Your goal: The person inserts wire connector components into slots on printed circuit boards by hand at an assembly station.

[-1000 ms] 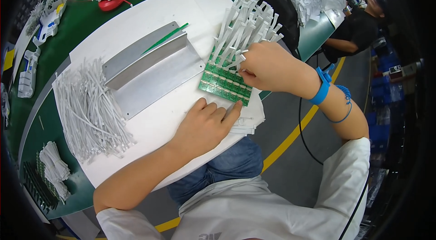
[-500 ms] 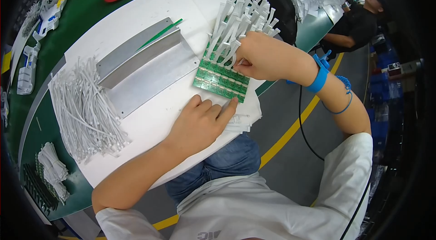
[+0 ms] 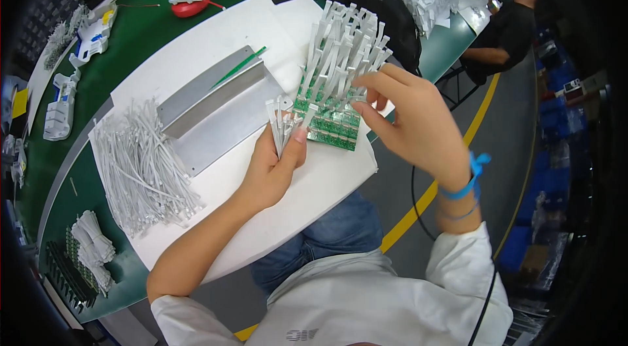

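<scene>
A green circuit board panel (image 3: 332, 139) lies on the white sheet, with many white flat cables (image 3: 350, 35) standing up from its far rows. My left hand (image 3: 275, 166) is closed round a small bunch of white flat cables (image 3: 280, 125), just left of the board's near part. One cable end sticks up past my thumb, over the board's edge. My right hand (image 3: 415, 120), with a blue wrist strap (image 3: 472, 176), hovers at the board's right side. Its thumb and fingers are apart beside the standing cables, and I see nothing held between them.
A large heap of loose white cables (image 3: 140, 169) lies left of a bent metal plate (image 3: 222, 110) with a green stick (image 3: 239, 68) on it. A black mesh bag (image 3: 376, 6) stands behind the board. Another person (image 3: 504, 32) sits at far right.
My left hand has lifted from the board's near edge and now holds a bunch of cables. My right hand has drawn back from among the standing cables, its fingers parted.
</scene>
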{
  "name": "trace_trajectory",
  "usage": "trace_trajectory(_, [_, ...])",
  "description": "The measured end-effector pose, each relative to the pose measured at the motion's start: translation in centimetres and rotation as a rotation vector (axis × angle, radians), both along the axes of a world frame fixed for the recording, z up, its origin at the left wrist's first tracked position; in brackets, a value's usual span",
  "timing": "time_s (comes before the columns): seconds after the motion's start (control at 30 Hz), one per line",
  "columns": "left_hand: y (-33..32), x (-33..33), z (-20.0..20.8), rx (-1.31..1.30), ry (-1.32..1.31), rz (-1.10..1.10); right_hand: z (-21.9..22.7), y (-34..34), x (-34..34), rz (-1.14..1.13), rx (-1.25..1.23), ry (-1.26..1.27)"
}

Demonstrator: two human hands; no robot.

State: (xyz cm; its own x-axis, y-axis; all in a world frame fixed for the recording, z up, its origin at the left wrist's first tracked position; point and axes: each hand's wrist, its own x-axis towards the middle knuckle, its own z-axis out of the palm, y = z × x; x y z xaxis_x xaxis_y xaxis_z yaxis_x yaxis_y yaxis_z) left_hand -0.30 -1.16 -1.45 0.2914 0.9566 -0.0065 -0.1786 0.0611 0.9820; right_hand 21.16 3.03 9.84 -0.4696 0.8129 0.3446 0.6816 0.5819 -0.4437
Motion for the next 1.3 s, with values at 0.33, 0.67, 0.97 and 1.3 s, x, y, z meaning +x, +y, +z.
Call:
trace_trajectory(0.33, [-2.4, 4.5, 3.0, -0.171, -0.327, -0.125, -6.1, -5.4, -0.8, -0.011, -0.089, 0.878])
trace_trajectory(0.67, [-3.7, 5.7, 2.9, 0.818, 0.673, -0.190, -3.4, -2.1, 7.6, -0.011, -0.497, 0.508])
trace_trajectory(0.97, [-3.3, 4.5, 1.6, 0.881, 0.983, -0.343, 2.4, -0.6, 7.2, 0.094, -0.875, 0.141])
trace_trajectory(1.3, [-3.0, 3.3, 0.9, 0.931, 0.903, -0.267, -1.3, 0.0, 5.3, 0.101, -0.261, -0.155])
